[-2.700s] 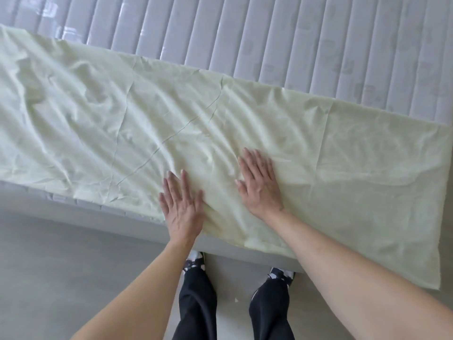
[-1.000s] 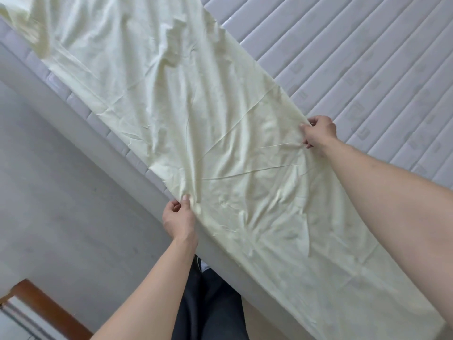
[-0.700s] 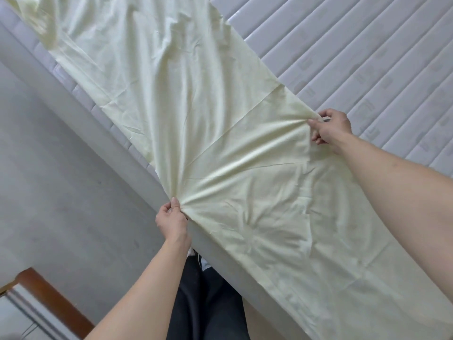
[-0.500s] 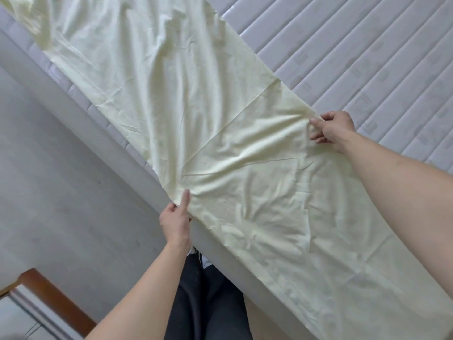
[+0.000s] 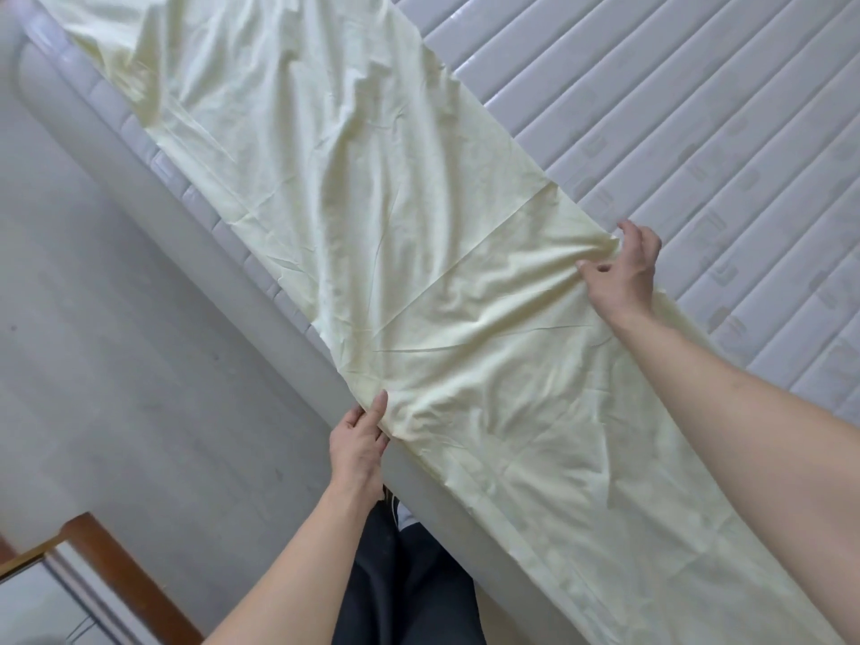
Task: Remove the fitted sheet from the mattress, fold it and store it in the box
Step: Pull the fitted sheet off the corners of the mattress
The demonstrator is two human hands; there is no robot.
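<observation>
The pale yellow fitted sheet (image 5: 372,216) lies as a long folded strip along the near edge of the quilted grey mattress (image 5: 698,132). My left hand (image 5: 360,439) pinches the strip's near edge where it overhangs the bed side. My right hand (image 5: 623,267) grips the far edge, bunching the cloth into radiating creases. Both hands hold the sheet at about the middle of its length. No box is in view.
The padded grey bed frame (image 5: 186,253) runs diagonally under the sheet's near edge. Grey floor (image 5: 93,388) lies to the left. A brown wooden frame with a pale panel (image 5: 93,579) sits at the bottom left. My dark trouser legs (image 5: 409,574) stand against the bed.
Earlier both hands lay flat, smoothing the strip. They have since taken hold of its opposite edges. In the last half second the right hand's pinch has loosened slightly and the view has shifted.
</observation>
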